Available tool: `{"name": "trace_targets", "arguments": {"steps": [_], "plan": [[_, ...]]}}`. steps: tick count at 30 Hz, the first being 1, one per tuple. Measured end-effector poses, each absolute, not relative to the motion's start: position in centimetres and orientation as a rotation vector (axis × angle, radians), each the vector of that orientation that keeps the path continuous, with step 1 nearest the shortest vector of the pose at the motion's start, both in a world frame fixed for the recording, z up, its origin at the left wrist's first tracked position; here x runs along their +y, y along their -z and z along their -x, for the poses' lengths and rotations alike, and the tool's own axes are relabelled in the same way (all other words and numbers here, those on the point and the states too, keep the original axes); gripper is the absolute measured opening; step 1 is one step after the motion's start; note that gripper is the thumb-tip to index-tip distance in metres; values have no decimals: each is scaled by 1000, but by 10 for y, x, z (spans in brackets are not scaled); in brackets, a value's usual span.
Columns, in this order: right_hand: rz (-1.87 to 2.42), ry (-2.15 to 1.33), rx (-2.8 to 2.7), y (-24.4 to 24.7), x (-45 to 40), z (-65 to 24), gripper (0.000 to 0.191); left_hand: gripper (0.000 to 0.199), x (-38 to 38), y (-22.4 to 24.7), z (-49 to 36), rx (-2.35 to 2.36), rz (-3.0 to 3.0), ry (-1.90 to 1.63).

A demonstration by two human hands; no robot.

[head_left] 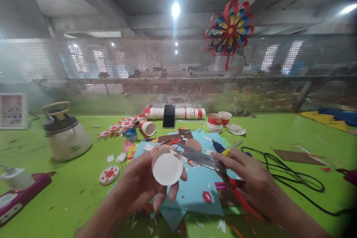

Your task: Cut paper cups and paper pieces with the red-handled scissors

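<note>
In my left hand point(145, 178) is a round white piece that looks like the cut-off bottom of a paper cup point(167, 167), its flat face towards me. Fingers and thumb curl round its edge. My right hand point(248, 174) grips scissors point(202, 158) with red handles. The blades point left, and their tips reach the upper right edge of the white piece; whether they touch it I cannot tell. Below both hands lie sheets of light blue paper point(198, 189) with scraps on them. To the left rests a white disc with a red pattern point(109, 175).
Paper cups point(214, 119), a blue-lidded jar point(131, 134), a phone point(169, 116) and a white-and-red tube point(189, 113) stand at the back. A large jug point(67, 137) and a purple power strip point(26, 197) are left. A black cable point(292, 178) coils at right.
</note>
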State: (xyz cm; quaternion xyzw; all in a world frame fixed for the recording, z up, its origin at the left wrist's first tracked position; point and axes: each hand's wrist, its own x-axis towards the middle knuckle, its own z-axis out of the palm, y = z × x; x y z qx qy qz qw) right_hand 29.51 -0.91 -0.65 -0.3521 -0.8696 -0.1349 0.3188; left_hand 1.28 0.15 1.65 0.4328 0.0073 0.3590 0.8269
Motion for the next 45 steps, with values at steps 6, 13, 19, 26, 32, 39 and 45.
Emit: {"name": "trace_targets", "arguments": {"steps": [6, 13, 19, 26, 32, 39, 45], "plan": [[907, 337, -2345, 3, -7, -297, 52, 38, 1, -17, -9, 52, -909, -758], [917, 325, -2459, -6, 2, -303, 51, 33, 3, -19, -9, 116, -901, -769], [940, 274, -2510, -6, 11, -307, 51, 29, 4, -17, -9, 235, -976, -835], [930, 266, -2523, -1, 12, -308, 56, 26, 6, -13, -9, 307, -996, -835], [948, 315, -2516, -1, 10, -308, 46, 28, 7, -13, -12, 327, -1037, -851], [937, 375, -2508, 4, 10, -308, 45, 27, 5, -16, -14, 319, -1042, -858], [948, 350, -2496, 5, 10, -307, 46, 29, 6, -14, -14, 332, -1058, -856]]}}
